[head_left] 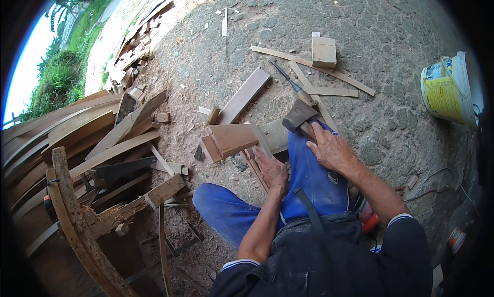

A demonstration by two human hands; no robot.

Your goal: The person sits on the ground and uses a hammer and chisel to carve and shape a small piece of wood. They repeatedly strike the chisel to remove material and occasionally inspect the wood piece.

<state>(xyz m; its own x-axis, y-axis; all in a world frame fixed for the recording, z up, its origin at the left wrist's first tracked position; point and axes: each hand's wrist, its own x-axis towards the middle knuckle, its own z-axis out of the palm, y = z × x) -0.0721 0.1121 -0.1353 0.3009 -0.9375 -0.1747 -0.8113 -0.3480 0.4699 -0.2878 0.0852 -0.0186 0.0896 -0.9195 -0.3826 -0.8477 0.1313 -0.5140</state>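
Observation:
My right hand (332,149) is closed round the wooden handle of a tool with a dark, wedge-shaped metal head (300,116), apparently a hatchet, just above my right knee. My left hand (271,171) grips the near end of a light wooden board (261,137), its fingertips partly hidden against the wood. Beside that board a reddish wooden piece (232,139) rests at an angle, and beyond it lies a long planed plank (244,96). A chisel-like tool with a thin dark blade (286,75) lies on the ground past the metal head.
Thin wooden strips (334,92) and a wooden block (323,52) lie ahead. A white and yellow bucket (446,91) lies tipped at the right. Curved timbers (82,129), a handsaw (126,168) and a rough wooden frame (77,220) crowd the left. Shavings cover the stony ground.

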